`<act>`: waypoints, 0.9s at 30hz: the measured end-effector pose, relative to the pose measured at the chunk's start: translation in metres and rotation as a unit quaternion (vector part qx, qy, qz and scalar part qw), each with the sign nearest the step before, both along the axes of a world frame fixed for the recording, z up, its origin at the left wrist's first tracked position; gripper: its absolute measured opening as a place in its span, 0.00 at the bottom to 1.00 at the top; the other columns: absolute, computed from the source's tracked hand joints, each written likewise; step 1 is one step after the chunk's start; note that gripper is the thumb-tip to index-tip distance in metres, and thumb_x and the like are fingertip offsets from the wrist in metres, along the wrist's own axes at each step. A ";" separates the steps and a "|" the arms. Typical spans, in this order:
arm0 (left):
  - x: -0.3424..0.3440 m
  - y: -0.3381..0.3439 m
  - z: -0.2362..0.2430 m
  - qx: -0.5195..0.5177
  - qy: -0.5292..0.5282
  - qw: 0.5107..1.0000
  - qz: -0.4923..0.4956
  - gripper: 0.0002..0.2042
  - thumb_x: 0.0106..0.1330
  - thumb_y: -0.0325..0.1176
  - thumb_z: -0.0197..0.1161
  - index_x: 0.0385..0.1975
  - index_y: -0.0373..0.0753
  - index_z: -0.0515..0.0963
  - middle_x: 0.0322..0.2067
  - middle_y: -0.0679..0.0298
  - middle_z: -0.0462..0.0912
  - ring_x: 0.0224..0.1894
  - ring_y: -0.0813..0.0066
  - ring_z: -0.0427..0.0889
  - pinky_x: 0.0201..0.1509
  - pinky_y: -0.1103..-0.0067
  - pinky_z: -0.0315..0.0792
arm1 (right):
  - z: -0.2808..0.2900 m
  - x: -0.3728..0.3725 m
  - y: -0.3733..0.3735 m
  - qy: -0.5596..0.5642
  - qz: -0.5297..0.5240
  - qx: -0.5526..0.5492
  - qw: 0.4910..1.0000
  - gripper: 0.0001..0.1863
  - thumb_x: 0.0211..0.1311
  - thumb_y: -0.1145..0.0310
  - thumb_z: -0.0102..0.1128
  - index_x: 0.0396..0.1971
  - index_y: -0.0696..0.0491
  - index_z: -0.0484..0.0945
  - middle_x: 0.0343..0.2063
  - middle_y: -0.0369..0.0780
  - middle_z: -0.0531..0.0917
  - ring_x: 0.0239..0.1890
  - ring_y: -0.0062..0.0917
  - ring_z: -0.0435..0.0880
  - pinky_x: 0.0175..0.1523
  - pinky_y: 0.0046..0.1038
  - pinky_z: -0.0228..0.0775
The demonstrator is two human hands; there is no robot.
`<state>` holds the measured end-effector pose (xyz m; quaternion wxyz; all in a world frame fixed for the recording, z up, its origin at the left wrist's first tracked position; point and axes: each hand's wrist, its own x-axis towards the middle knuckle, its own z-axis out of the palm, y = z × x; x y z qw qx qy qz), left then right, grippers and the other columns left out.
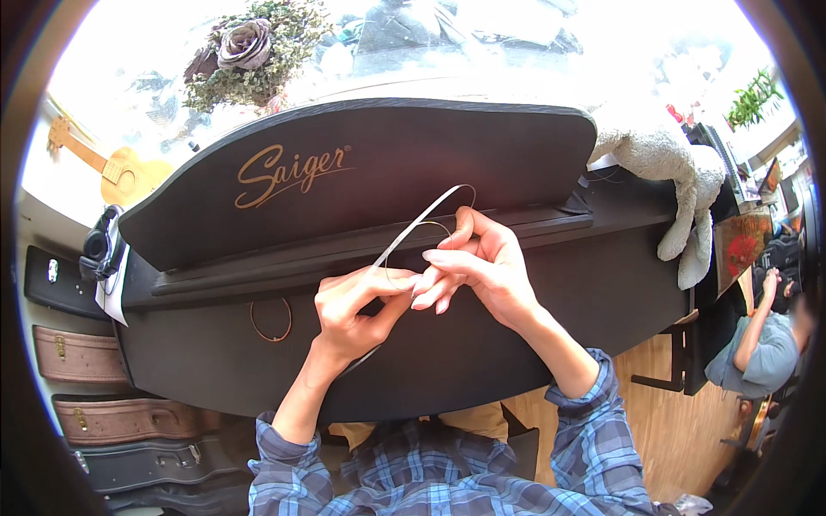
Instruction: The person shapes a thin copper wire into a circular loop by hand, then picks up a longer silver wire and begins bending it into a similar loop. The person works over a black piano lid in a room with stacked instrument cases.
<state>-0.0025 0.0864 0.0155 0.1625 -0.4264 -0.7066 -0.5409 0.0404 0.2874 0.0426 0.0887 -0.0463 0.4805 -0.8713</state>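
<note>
Both my hands are raised over the black tabletop, working close together on a long, narrow pale strip (pixel 404 232). The strip slants from beneath my left wrist up past the fingers and curls over at its top end. My left hand (pixel 351 311) is closed, its fingers pinching the strip low down. My right hand (pixel 486 262) is closed too, with its fingers bent at the strip's curled upper end and its lower fingertips meeting the left ones. A thin golden string (pixel 437 224) loops between the hands; its ends are hidden by the fingers.
A thin coiled ring (pixel 271 340) lies on the black tabletop (pixel 215 370). Behind stands a black panel (pixel 413 155) with gold lettering. Around it are a small guitar (pixel 129 176), headphones (pixel 99 245), a plush toy (pixel 688 172), flowers (pixel 245 47) and instrument cases (pixel 129 420). Another person (pixel 761 348) sits right.
</note>
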 end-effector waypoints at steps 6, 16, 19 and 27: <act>0.005 -0.001 0.004 0.006 -0.041 0.999 0.002 0.07 0.55 0.18 0.70 0.32 0.32 0.82 0.31 0.55 0.88 0.27 0.72 0.87 0.29 0.82 0.79 | 0.000 0.000 -0.005 0.001 -0.026 0.015 1.000 0.13 0.67 0.72 0.61 0.39 0.57 0.63 0.29 0.52 0.86 0.32 0.37 0.90 0.33 0.29 0.84; 0.055 -0.010 0.006 0.084 -0.305 0.948 -0.043 0.06 0.67 0.23 0.63 0.41 0.32 0.77 0.33 0.57 0.85 0.29 0.73 0.85 0.27 0.83 0.78 | 0.000 0.040 -0.025 0.026 -0.125 0.073 0.989 0.21 0.69 0.72 0.60 0.43 0.51 0.52 0.31 0.51 0.86 0.32 0.35 0.89 0.35 0.26 0.82; 0.063 -0.019 0.002 0.084 -0.336 0.937 -0.043 0.05 0.68 0.25 0.62 0.40 0.33 0.77 0.33 0.59 0.85 0.29 0.75 0.85 0.27 0.83 0.77 | -0.003 0.044 -0.027 0.039 -0.101 0.098 0.989 0.20 0.70 0.71 0.59 0.39 0.48 0.51 0.29 0.50 0.86 0.27 0.31 0.88 0.31 0.24 0.77; 0.085 -0.043 -0.010 0.053 -0.393 0.917 -0.036 0.04 0.70 0.27 0.59 0.37 0.35 0.73 0.29 0.63 0.81 0.28 0.79 0.83 0.27 0.84 0.74 | -0.024 0.050 -0.041 0.033 -0.073 0.138 0.987 0.18 0.71 0.71 0.57 0.38 0.46 0.52 0.22 0.43 0.83 0.19 0.25 0.83 0.24 0.19 0.65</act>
